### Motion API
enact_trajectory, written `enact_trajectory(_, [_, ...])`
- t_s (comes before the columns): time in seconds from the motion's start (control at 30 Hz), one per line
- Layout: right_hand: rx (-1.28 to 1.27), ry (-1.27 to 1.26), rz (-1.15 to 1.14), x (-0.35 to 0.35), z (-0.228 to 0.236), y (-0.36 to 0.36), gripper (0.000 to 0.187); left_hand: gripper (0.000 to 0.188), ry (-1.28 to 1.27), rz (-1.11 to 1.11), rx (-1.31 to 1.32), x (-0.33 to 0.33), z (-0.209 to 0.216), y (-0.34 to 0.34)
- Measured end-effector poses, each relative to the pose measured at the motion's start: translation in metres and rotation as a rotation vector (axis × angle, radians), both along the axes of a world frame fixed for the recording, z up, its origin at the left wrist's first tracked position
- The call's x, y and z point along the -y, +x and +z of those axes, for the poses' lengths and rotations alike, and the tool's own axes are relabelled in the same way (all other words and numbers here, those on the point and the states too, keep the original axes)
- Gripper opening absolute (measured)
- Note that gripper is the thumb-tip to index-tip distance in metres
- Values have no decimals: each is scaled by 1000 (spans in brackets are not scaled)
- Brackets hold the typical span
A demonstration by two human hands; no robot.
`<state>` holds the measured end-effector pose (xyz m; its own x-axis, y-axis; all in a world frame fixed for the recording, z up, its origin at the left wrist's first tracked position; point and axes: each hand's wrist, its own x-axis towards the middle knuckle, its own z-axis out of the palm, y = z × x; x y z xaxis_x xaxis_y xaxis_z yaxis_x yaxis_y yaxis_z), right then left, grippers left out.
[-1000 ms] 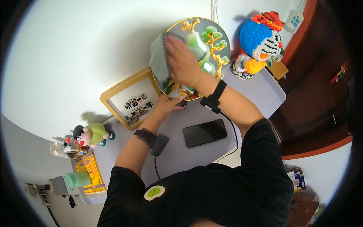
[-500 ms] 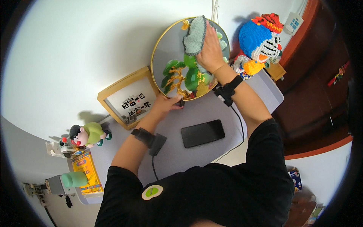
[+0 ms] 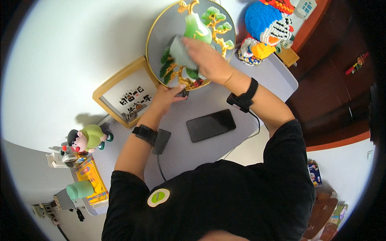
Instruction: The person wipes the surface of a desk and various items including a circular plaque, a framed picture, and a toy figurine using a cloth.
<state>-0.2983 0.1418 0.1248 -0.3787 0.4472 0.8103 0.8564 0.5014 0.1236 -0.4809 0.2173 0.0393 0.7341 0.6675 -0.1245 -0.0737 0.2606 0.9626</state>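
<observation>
A round gold-rimmed ornament (image 3: 171,24) stands on the table near the wall, with raised green gourds and gold-branched pine trees on its grey face. My left hand (image 3: 165,98) is closed on its lower edge by the dark stand, thumb in front. In my right hand (image 3: 211,61) is a grey-green cloth (image 3: 181,53), slightly blurred, lying against the lower left of the ornament's face. The fingers of that hand rest along the cloth and partly hide the gourd and pine below.
Left of the ornament leans a wooden picture frame (image 3: 99,95). A black phone (image 3: 211,125) lies on the grey table (image 3: 177,164). A brick-built figure (image 3: 259,24) stands right; a green-shirted figurine (image 3: 91,136), yellow box (image 3: 96,180) and mint-green jar (image 3: 80,189) are left.
My right hand has swept the cloth from the ornament's top down to its lower left. My left hand keeps its hold on the lower edge. The whole view has shifted slightly.
</observation>
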Motion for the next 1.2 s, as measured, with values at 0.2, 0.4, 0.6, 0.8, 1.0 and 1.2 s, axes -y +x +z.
enact_trajectory(0.2, [-1016, -45, -98, 53, 4, 31, 27, 38, 18, -19, 14, 4, -5, 1])
enact_trajectory(0.4, [-1058, -445, -314, 92, -47, 67, 38, 44, 5, -9, 35, 2, -9, 3])
enact_trajectory(0.6, [-1146, -163, -265, 75, -65, 73, 53, 44, 65, 109, -59, 8, -2, -12])
enact_trajectory(0.8, [-764, 252, -345, 20, -13, 86, 41, 38, 90, 78, 1, 3, 0, -15])
enact_trajectory(1.0, [-365, 129, -506, -7, -45, 84, 46, 35, 87, 99, 16, 3, -6, -16])
enact_trajectory(1.2, [-277, -1, -691, 19, -88, 79, 45, 36, 190, 60, 35, -7, -1, -11])
